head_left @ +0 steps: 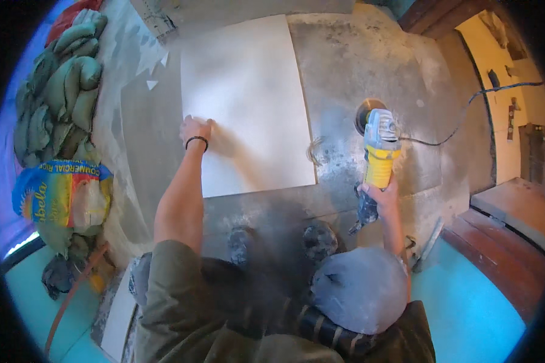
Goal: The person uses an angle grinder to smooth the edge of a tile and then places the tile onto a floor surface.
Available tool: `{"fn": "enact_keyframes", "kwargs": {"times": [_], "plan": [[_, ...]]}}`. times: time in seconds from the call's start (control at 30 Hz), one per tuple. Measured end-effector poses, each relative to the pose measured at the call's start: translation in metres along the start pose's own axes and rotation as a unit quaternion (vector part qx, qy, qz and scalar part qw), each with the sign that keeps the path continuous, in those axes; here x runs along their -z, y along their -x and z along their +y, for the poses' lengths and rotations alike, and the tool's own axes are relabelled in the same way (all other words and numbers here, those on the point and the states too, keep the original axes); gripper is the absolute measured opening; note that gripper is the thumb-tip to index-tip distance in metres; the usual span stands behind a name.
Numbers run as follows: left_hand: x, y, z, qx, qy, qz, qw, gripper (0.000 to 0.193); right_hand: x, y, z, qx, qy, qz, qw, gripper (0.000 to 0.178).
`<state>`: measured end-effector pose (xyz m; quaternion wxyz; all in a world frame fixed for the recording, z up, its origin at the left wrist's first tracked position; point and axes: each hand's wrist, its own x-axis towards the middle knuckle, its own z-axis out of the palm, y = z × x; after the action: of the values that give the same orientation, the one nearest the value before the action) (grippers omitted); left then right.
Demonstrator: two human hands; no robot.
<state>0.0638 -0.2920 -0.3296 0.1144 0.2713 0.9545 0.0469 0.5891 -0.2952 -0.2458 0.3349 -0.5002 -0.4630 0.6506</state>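
The left hand (pixel 197 130) is bunched on the left edge of a white tile (pixel 254 78) lying on the dusty floor (pixel 345 60); I cannot tell whether it grips or only presses. The right hand (pixel 384 193) is wrapped around a yellow grinder (pixel 379 163), whose round disc (pixel 363 116) sits to the right of the tile, apart from it. A wispy clump (pixel 314 151) lies by the tile's right edge. A dark cord (pixel 454 132) stretches rightward from the grinder. Dusty shoes (pixel 320 241) stand near the tile's lower edge. Farther left, green sacks (pixel 63 85) are piled.
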Motion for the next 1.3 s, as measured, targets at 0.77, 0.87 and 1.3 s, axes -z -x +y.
{"fn": "enact_keyframes", "kwargs": {"times": [0.77, 0.87, 1.3], "plan": [[-0.014, 0.329, 0.164, -0.201, 0.575, -0.406, 0.682, 0.043, -0.025, -0.010, 0.009, 0.084, 0.096, -0.017, 0.992, 0.064], [-0.016, 0.341, 0.154, -0.199, 0.744, -0.355, 0.530, 0.041, -0.040, 0.006, -0.007, 0.085, 0.057, -0.036, 0.994, 0.064], [0.001, 0.382, 0.060, -0.372, 0.658, -0.402, 0.517, 0.041, -0.070, 0.124, -0.013, 0.091, 0.184, 0.002, 0.979, 0.076]]}}
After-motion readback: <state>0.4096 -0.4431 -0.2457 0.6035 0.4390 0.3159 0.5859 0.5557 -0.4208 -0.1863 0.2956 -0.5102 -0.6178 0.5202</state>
